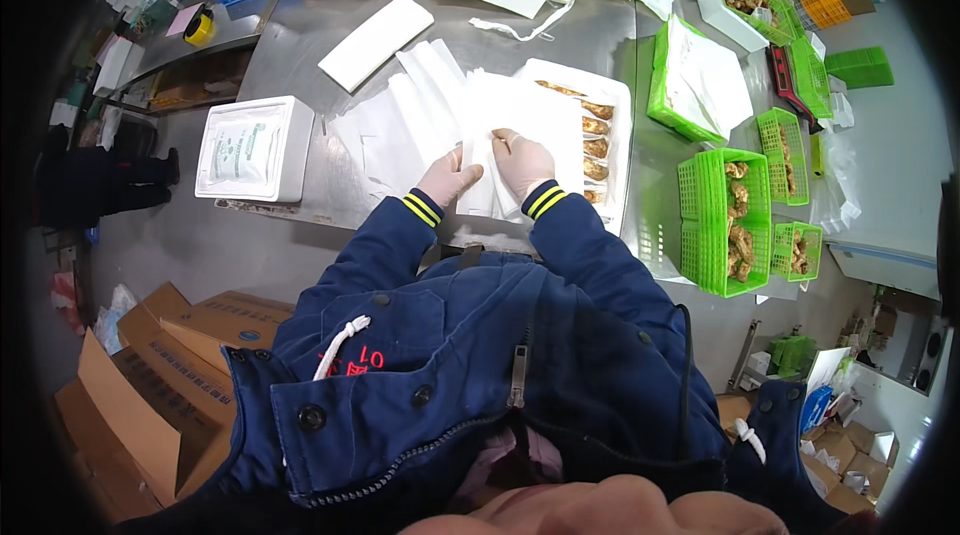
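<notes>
My left hand (450,178), in a thin pale glove, pinches the edge of a stack of white paper sheets (432,100) on the metal table. Close beside it, my gloved right hand (523,164) has its fingers bent over the edge of another white sheet (535,115). That sheet reaches over the left part of a white foam box (622,105), hiding what lies under it. Along the box's right side several brown, knobbly mushroom-like pieces (595,147) show in a row.
A closed foam box (290,150) with a printed white pack on its lid stands at left. A white foam lid (376,43) lies behind the papers. Green baskets (725,225) of brown pieces stand at right. Open cardboard boxes (170,385) sit lower left; a person (110,180) stands far left.
</notes>
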A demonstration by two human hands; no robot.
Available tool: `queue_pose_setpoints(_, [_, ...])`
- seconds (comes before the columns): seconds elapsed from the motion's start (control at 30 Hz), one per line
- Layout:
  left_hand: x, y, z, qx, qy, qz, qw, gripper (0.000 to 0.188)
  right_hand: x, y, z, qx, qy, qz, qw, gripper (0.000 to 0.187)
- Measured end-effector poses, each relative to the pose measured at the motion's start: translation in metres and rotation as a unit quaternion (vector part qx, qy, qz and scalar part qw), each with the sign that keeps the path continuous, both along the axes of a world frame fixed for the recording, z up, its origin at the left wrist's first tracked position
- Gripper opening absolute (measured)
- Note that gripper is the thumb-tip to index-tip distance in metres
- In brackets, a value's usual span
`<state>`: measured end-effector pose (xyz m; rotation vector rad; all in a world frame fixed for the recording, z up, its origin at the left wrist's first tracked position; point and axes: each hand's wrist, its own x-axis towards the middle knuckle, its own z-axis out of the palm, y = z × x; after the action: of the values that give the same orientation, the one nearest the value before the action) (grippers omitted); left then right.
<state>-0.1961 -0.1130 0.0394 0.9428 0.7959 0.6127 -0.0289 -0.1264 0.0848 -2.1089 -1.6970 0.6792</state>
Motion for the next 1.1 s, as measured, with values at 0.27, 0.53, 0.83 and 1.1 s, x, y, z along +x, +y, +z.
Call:
queue_pose_setpoints(0.27, [-0.002,0.012,-0.015,0.051,0.182,-0.005,0.982,0.058,-0.009,-0.003,0.001,-0.055,0.076,0.042,0.995,0.046])
queue_pose_setpoints(0.53, [-0.006,0.04,-0.078,0.086,0.211,0.032,0.973,0.033,0.004,-0.007,-0.019,-0.067,0.094,0.2,0.973,0.043])
queue_pose_setpoints(0.83, [0.02,0.05,-0.029,0.115,0.211,-0.024,0.97,0.022,0.127,-0.062,-0.008,0.063,0.17,-0.137,0.974,0.034])
queue_pose_setpoints(1.1, [0.119,0.053,0.139,0.145,-0.037,-0.066,0.986,0.025,0.137,-0.071,-0.024,0.071,0.542,-0.218,0.809,0.072])
